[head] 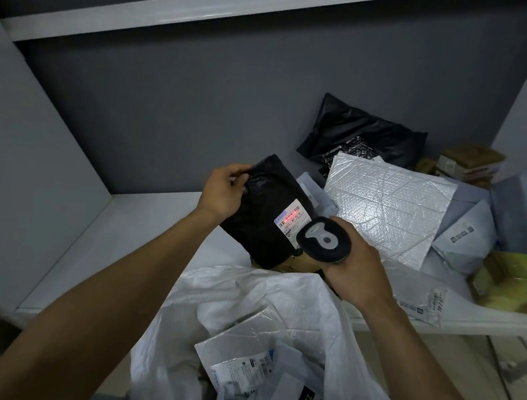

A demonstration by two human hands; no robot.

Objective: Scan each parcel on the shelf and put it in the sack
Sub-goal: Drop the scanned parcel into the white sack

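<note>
Parcel (264, 212), black film, held tilted over the front edge of the shelf (128, 220), just above the sack mouth. Left hand (221, 193) pinches its upper left corner, thumb and fingers curled onto the film. Label (292, 219), white, on the parcel's face, crossed by a red scan line. Scanner (323, 239), dark with a grey top, gripped in the right hand (357, 270), fingers wrapped round the handle, head just beside the label. Sack (174, 350), white, open below both hands, holding pale mailers (241, 343). Shelf heap, right side: silver bubble mailer (387, 206), black bag (365, 132) behind it, blurred items at far right, possibly brown cartons (470, 164).
</note>
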